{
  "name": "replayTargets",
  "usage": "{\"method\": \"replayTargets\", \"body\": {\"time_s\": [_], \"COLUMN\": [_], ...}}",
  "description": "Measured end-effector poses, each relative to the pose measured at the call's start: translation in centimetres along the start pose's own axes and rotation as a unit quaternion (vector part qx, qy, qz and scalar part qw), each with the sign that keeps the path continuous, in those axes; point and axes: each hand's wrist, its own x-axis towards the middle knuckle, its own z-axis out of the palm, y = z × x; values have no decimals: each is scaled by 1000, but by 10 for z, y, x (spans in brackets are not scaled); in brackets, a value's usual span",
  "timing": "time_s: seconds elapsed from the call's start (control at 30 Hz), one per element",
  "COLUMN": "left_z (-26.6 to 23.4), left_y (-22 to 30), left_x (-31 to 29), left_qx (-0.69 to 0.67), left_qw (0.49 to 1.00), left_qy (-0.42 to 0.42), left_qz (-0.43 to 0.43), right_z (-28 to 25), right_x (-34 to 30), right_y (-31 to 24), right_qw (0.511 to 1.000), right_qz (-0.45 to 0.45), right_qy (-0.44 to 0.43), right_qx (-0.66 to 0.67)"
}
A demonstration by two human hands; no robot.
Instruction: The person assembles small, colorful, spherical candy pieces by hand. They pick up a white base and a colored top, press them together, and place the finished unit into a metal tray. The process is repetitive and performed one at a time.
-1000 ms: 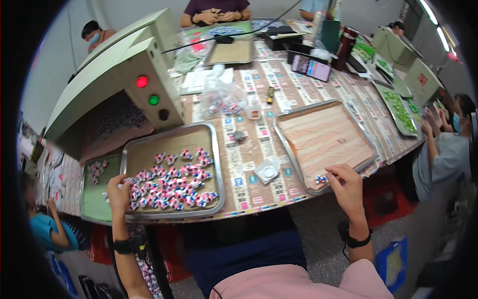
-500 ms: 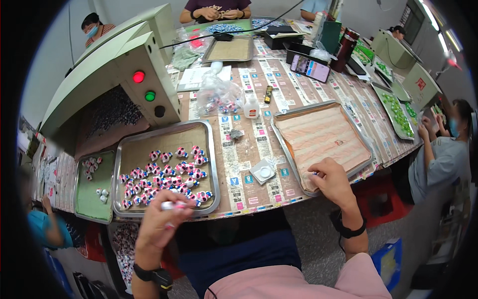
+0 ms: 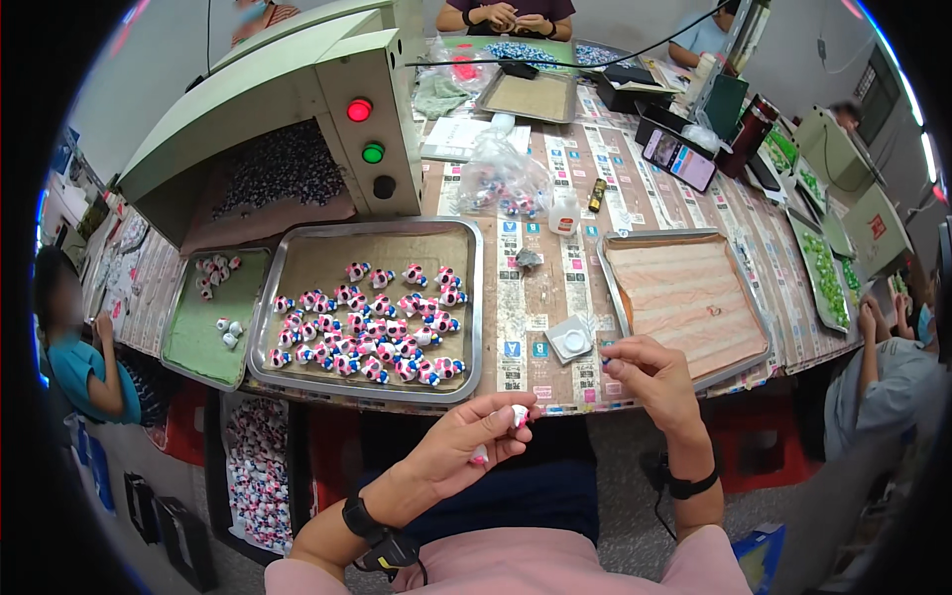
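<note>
In front of my body, my left hand pinches a small white-and-pink figurine between thumb and fingers. A second white-and-pink piece shows lower in the same hand, tucked at the curled fingers. Just right of it, my right hand holds a tiny dark blue bit at its pinched fingertips; its shape is too small to make out. Rows of pink, white and blue figurines lie on a metal tray to the left. Near my right hand lies a tray lined with pinkish paper.
A white square dish, a glue-like bottle and a plastic bag of figurines stand mid-table. A machine with lights rises behind the left tray. A green tray and a floor bin flank it. Co-workers sit around.
My left hand has come right, from the figurine tray's front edge to before my body. My right hand has left the lined tray and now faces the left. The view has shifted.
</note>
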Motion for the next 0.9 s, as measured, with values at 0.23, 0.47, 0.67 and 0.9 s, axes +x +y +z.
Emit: {"method": "replayTargets", "body": {"time_s": [0.23, 0.47, 0.67, 0.9], "left_z": [-5, -3, -8, -5], "left_y": [-6, -5, -12, -13], "left_x": [-6, -7, -7, 2], "left_qx": [75, -12, 38, 6], "left_qw": [997, 1000, 999, 1000], "left_qy": [20, -9, -7, 1], "left_qz": [22, -8, 16, 12], "right_z": [17, 31, 32, 40], "right_x": [21, 39, 37, 20], "right_y": [-5, 13, 12, -6], "right_qw": [982, 951, 936, 976], "right_qz": [-67, -127, -144, -88], "right_qy": [27, 37, 37, 58], "right_qx": [-175, -279, -320, -193]}}
